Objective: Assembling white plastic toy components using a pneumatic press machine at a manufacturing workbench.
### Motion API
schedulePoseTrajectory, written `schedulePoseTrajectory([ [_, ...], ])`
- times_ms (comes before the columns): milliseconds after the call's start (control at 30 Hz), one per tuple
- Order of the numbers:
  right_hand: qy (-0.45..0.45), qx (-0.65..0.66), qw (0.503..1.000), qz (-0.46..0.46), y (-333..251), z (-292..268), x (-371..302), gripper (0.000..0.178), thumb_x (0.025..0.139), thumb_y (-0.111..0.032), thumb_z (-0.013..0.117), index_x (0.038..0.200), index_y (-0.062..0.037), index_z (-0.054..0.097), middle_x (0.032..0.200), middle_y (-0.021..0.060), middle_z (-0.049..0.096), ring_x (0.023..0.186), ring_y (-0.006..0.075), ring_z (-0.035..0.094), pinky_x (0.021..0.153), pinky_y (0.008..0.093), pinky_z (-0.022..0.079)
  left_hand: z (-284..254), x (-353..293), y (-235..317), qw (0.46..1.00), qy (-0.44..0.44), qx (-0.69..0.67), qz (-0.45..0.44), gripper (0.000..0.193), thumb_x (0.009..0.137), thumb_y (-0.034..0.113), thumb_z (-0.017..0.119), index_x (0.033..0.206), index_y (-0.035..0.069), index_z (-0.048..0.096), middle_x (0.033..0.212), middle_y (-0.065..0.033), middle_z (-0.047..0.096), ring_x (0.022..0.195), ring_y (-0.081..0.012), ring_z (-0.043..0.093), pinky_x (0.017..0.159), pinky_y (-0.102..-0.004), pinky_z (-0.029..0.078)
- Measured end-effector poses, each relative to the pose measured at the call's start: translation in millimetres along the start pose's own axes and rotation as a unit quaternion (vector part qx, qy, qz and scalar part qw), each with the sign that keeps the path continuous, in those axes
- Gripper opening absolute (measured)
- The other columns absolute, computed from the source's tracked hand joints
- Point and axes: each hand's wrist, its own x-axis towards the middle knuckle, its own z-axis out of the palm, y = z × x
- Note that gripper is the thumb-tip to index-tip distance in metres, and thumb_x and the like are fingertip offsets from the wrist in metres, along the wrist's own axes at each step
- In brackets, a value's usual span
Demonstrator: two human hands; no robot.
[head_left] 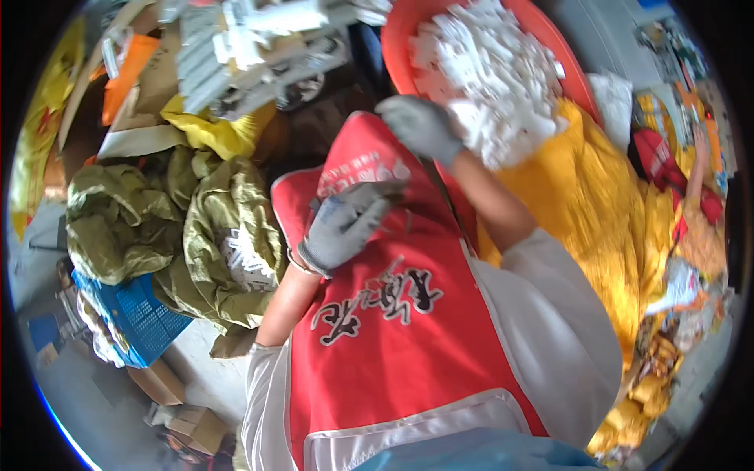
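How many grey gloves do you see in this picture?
2: one on the left hand, over the red apron; one on the right hand, near the red tub. Others may be hidden.

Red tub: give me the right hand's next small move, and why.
Probably move the right hand slightly to the right and pick up one of the white pieces: the gloved hand is by the red tub, their heap lies close, and no piece shows clearly in its grasp, though blur leaves that uncertain.

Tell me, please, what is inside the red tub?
A heap of white pieces is visible inside the red tub. The heap covers the bottom, so whatever lies underneath cannot be seen.
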Motion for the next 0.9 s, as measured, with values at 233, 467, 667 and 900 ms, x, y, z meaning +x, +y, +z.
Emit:
schedulePoseTrajectory([
  [233,-0.274,-0.493,0.812,0.151,131.8,-91.5,-35.3,0.046,0.087,-0.035,0.051,0.129,-0.0172,0.048,0.121,0.0172,0.055,0.113,0.0351,0.052,0.093,0.0488,0.042,-42.5,-18.5,-19.4,0.962,0.231,-0.024,-0.144,0.029,0.095,0.023,0.050,0.110,0.001,0.062,0.074,-0.0046,0.065,0.058,-0.0079,0.054,0.057,-0.0235,0.046],
  [467,-0.267,-0.438,0.849,0.130,124.5,-105.3,-18.1,0.043,0.087,-0.030,0.055,0.127,-0.0153,0.050,0.119,0.0191,0.055,0.109,0.0362,0.053,0.092,0.0451,0.043,-117.7,-8.7,0.1,0.847,0.415,0.323,0.077,0.024,0.087,0.010,0.056,0.109,0.003,0.062,0.095,-0.0158,0.065,0.086,-0.0325,0.063,0.077,-0.0358,0.050],
  [667,0.000,0.040,0.981,0.190,144.6,-117.8,-41.9,0.042,0.094,-0.030,0.054,0.127,-0.0041,0.049,0.093,0.0069,0.063,0.076,0.0204,0.059,0.068,0.0292,0.049,-174.9,50.0,34.1,0.785,0.367,0.470,0.168,0.037,0.082,0.016,0.063,0.118,0.005,0.058,0.115,-0.0142,0.061,0.111,-0.0323,0.053,0.096,-0.0385,0.041],
  [900,0.119,0.577,0.740,0.325,67.9,-130.8,-30.7,0.030,0.096,-0.030,0.048,0.122,-0.0157,0.053,0.113,0.0043,0.061,0.095,0.0167,0.057,0.073,0.0281,0.047,-203.2,81.9,25.3,0.898,0.271,0.328,0.110,0.033,0.079,0.013,0.067,0.110,0.006,0.060,0.101,-0.0146,0.063,0.094,-0.0337,0.060,0.083,-0.0374,0.048],
])
